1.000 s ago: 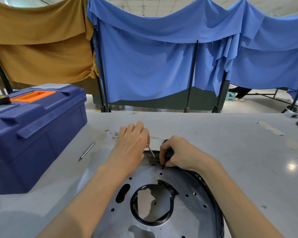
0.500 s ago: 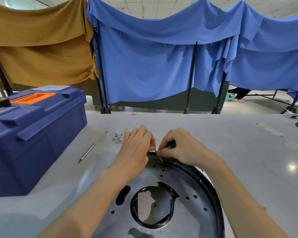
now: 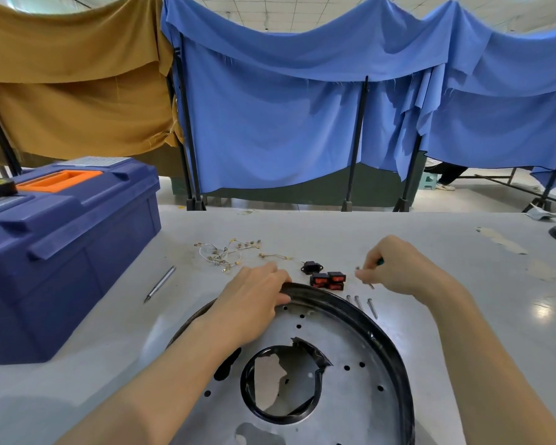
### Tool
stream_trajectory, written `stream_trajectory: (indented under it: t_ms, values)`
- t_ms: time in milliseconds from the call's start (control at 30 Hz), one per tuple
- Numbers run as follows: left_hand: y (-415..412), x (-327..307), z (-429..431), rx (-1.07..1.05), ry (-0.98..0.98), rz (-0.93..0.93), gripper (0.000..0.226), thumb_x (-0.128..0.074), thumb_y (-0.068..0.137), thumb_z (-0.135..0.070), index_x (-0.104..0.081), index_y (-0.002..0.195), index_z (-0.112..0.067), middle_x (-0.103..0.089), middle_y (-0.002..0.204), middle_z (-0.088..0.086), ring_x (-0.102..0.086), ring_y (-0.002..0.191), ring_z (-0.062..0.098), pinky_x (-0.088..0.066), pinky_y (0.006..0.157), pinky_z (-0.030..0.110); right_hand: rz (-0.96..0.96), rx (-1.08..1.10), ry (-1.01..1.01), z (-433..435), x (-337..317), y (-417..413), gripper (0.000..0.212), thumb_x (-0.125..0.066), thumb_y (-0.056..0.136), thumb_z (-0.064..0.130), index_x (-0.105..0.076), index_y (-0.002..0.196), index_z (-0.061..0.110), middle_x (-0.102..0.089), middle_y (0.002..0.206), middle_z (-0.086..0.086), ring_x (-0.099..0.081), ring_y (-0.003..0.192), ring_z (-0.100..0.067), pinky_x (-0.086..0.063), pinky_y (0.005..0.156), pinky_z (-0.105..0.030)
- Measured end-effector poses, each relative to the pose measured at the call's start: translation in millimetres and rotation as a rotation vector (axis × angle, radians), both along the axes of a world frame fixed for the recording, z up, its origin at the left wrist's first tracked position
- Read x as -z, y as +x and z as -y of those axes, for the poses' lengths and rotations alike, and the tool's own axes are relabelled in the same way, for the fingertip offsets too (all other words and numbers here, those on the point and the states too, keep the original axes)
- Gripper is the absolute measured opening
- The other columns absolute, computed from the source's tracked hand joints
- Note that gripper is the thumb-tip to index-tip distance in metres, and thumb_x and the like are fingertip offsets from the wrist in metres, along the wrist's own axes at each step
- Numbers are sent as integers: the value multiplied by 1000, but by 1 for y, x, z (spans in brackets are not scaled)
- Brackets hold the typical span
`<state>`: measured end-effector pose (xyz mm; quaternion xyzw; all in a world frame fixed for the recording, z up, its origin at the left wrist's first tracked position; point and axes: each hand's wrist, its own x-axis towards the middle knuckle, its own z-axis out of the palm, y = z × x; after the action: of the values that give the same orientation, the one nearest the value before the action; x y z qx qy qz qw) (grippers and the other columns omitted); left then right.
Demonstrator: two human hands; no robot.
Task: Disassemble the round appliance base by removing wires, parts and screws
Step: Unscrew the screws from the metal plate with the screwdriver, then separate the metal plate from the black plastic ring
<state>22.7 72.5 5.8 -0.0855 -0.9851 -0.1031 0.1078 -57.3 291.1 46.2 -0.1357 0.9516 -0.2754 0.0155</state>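
On the grey table (image 3: pixel 430 252), blue toolbox (image 3: pixel 68 252) at 9 o'clock, lid down, out of the work zone. Round appliance base (image 3: pixel 350 342) flat at 6 o'clock, nearest the person, metal plate up, black rim around it.

Left hand (image 3: pixel 254 297) at the base's 11 o'clock, fingers curled over the far rim, likely pinning it so it doesn't slide. Right hand (image 3: pixel 398 268) at 1 o'clock, off the base, fingertips narrow, pinching what looks like a loose screw (image 3: pixel 357 268); green-handled screwdriver (image 3: pixel 380 261) tucked in the same fist. Probably about to drop it with the rest.

Removed bits sorted past the rim: wires (image 3: pixel 225 252) at 11 o'clock, metal rod (image 3: pixel 160 284) at 10 o'clock, red switches (image 3: pixel 328 280) at 12 o'clock, three screws (image 3: pixel 358 303) lined up just beside the rim at 1 o'clock.
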Motion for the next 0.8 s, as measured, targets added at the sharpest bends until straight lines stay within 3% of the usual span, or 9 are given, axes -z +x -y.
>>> stream_trajectory:
  t_ms: [133,267,467,600,667,800]
  values:
    - [1,1,-1,-36,-25,37,16,-43,102,-23,-50,116,-20,-61,109,2,-54,98,27,-46,80,41,111,120,183,-8,24,-13,19,-68,87,17,-64,75,2,-54,64,-5,-48,57,-18,-35,49,-24]
    - [1,1,-1,-39,-60,32,14,-42,102,-23,-48,115,-21,-61,107,2,-54,95,26,-45,76,39,166,172,300,-8,47,-22,27,-62,87,12,-47,66,8,-52,64,-6,-51,63,-21,-37,52,-25]
    - [1,1,0,-22,-65,36,14,-42,102,-23,-47,115,-21,-61,106,2,-55,95,26,-47,77,40,155,188,340,-8,53,-26,26,-56,88,8,-44,65,9,-53,63,-7,-53,66,-25,-36,51,-25]
    - [1,1,0,-24,-68,33,12,-43,102,-24,-48,113,-21,-61,103,2,-55,92,26,-48,78,41,161,185,316,-11,53,-26,36,-53,96,20,-40,64,10,-51,66,-7,-52,73,-25,-39,63,-28]
    - [0,1,0,-31,-83,25,12,-43,102,-25,-47,112,-21,-61,102,3,-55,92,27,-48,76,40,164,187,285,-13,49,-25,36,-50,98,22,-44,65,9,-53,69,-7,-53,70,-24,-41,64,-28]
    - [-2,0,1,-39,-104,25,10,-44,102,-27,-47,110,-21,-61,98,4,-51,84,24,-37,66,33,145,139,211,-13,29,-15,43,-51,97,39,-62,76,3,-54,59,-4,-45,47,-15,-35,46,-23]
